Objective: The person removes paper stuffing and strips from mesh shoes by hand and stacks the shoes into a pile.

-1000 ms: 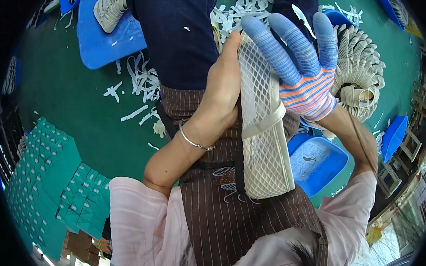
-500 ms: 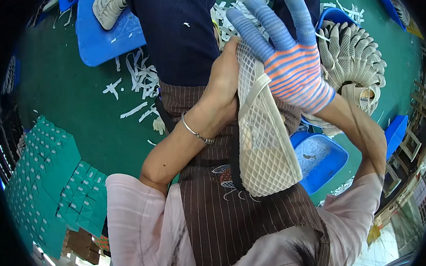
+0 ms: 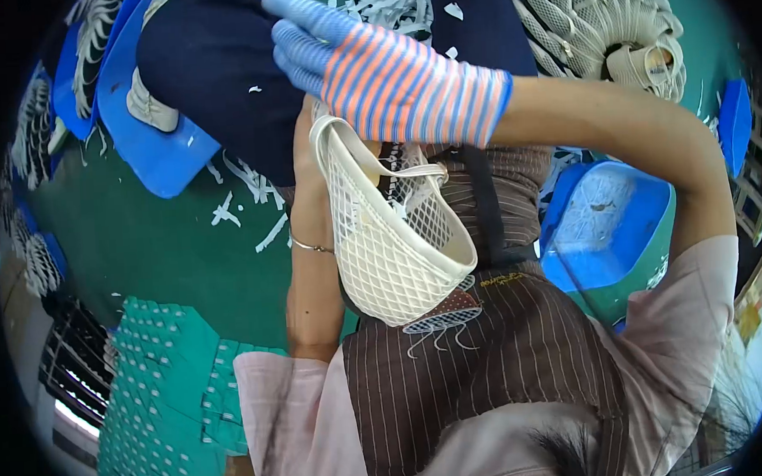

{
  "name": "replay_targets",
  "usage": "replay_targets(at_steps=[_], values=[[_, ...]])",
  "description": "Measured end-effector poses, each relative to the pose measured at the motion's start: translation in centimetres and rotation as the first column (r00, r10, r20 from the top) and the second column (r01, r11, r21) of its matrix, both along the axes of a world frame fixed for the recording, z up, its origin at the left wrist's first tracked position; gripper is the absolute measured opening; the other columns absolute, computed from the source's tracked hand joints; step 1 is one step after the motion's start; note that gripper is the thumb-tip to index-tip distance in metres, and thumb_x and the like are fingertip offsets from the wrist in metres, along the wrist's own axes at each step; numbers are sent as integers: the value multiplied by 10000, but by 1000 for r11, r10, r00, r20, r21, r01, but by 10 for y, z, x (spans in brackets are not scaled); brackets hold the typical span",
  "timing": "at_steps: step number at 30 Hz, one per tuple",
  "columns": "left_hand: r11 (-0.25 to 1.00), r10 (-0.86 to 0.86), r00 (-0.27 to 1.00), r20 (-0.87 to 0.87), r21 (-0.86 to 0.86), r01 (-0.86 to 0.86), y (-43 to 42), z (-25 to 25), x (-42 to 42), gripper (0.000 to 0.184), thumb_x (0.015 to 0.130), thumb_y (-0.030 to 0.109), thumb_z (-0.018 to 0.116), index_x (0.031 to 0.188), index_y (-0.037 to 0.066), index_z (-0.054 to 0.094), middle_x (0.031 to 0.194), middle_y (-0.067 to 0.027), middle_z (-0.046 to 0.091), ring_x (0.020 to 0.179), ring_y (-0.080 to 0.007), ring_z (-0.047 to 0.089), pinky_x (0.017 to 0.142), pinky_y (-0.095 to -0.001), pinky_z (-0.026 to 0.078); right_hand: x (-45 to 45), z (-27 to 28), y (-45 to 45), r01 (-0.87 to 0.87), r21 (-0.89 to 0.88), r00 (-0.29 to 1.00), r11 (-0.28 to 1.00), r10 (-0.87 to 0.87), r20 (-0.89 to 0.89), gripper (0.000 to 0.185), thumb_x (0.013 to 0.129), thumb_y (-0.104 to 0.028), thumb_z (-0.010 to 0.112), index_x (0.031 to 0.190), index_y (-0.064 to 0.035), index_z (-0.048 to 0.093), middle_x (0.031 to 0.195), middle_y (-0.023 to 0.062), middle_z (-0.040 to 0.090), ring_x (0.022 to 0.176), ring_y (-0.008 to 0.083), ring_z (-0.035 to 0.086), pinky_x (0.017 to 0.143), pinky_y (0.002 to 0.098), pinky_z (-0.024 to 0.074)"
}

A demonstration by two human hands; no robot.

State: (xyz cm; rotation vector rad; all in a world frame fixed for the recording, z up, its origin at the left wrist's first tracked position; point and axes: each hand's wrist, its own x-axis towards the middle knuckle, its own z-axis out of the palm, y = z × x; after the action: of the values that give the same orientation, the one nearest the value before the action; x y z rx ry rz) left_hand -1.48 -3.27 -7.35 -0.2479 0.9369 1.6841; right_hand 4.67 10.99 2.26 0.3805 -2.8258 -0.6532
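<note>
A cream mesh shoe (image 3: 382,268) with a narrow strap lies over my lap, its rounded end toward me and its opening turned up to the right. My bare left hand (image 3: 306,148), with a bangle at the wrist, holds it from the left side; the shoe and glove hide most of its fingers. My right hand (image 3: 400,84) wears a blue and orange striped glove. It crosses above the far end of the shoe, back of the hand up. Its fingers point left, partly stretched and close together, with nothing visible in them.
Many similar mesh shoes (image 3: 588,16) stand packed in a curve at upper right. A blue bin (image 3: 606,228) sits by my right side, another blue tray (image 3: 160,154) at left. White scraps (image 3: 227,211) litter the green floor. Green boxes (image 3: 157,375) are stacked at lower left.
The shoe has turned so that its opening now shows. My gloved right hand has swung left across it, fingers no longer spread. The view has shifted too.
</note>
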Motion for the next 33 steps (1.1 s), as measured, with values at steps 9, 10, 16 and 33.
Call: replay_targets(at_steps=[9,10,16,33], values=[[928,-106,950,-294,-372,-12,6,52,-17,368,996,307,396,1220,37,504,973,-96,617,797,-145,622,727,-261,531,-39,-49,-5,-92,-382,987,919,135,85,232,748,-182,586,942,-88,671,1132,66,622,1149,236,522,1154,510,186],[922,-100,960,-263,-386,-9,7,52,-16,373,997,310,390,1221,35,505,972,-97,620,786,-147,623,728,-264,533,-38,-47,-3,-72,-426,982,902,138,126,302,761,-221,570,1023,-90,642,1183,69,600,1190,230,494,1159,499,178],[950,52,990,-130,-299,-89,9,52,-13,392,993,341,384,1181,35,538,950,-92,640,741,-136,624,707,-260,526,-16,-52,-9,1,-731,967,682,185,174,419,775,-340,545,1097,-86,631,1274,79,559,1256,247,445,1151,468,200],[977,41,975,-217,-198,-85,36,65,-2,404,1001,328,362,1151,6,556,940,-72,670,734,-112,655,614,-216,541,30,-35,0,-48,-886,970,462,-190,-151,243,693,-257,678,864,-83,672,1272,107,564,1148,310,532,1049,456,348]])
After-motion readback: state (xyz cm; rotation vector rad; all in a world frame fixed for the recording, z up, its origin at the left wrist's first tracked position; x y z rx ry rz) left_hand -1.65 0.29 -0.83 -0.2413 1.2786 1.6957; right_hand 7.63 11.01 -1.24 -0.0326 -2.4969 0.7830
